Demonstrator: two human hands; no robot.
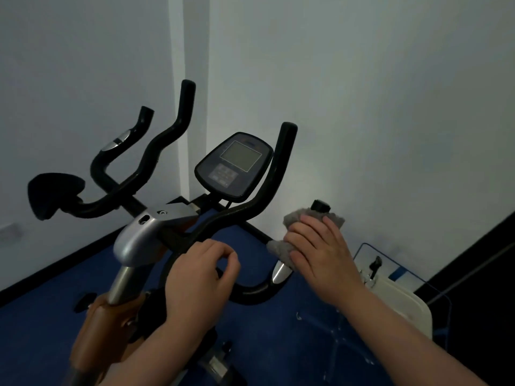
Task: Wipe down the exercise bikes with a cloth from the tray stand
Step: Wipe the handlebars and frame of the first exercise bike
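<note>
In a dim gym corner, I am wiping the right handlebar [267, 174] of an exercise bike [139, 240]. My right hand [320, 246] is pressing the grey cloth [281, 246] around the outer grip, fingers curled over the fabric with the bar's end cap poking out above them. My left hand [200, 280] is hovering by the bar's lower bend, fingers loosely curled and, as far as I can tell, gripping nothing. I am judging the wiping to be mid-way: the console [235, 165], the left handlebar [156, 151] and the saddle [53, 190] are waiting, so the next move is calling for sliding the cloth along the bar toward the stem. To my right, a wire-framed stand [434, 291] is holding a white container [401, 302]; what is in it is not showing.
</note>
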